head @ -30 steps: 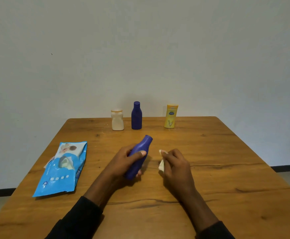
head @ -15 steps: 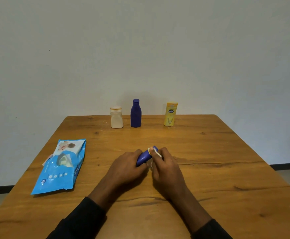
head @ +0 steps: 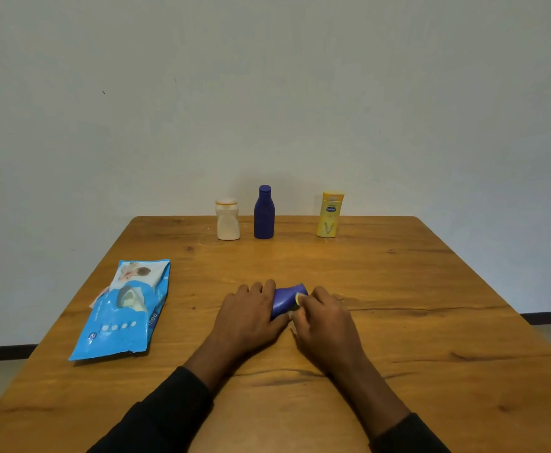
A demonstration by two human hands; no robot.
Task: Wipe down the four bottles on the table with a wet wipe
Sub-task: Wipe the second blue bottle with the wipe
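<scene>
On the wooden tabletop (head: 398,289) I see the blue wipes pack (head: 123,312) lying at left. My left hand (head: 248,317) curls round a blue bottle (head: 284,300) at centre. My right hand (head: 325,318), just beside it, pinches a wet wipe (head: 298,298) against the bottle's far end. A white bottle (head: 228,220), a navy bottle (head: 264,214) and a yellow bottle (head: 329,215) stand upright along the far edge.

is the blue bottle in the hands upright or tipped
Tipped on its side: the held blue bottle lies lengthwise between the left hand and right hand.

Glossy grained wood table (head: 398,289); smooth plastic blue bottle (head: 285,299); shiny plastic-film wipe pack (head: 120,318).
</scene>
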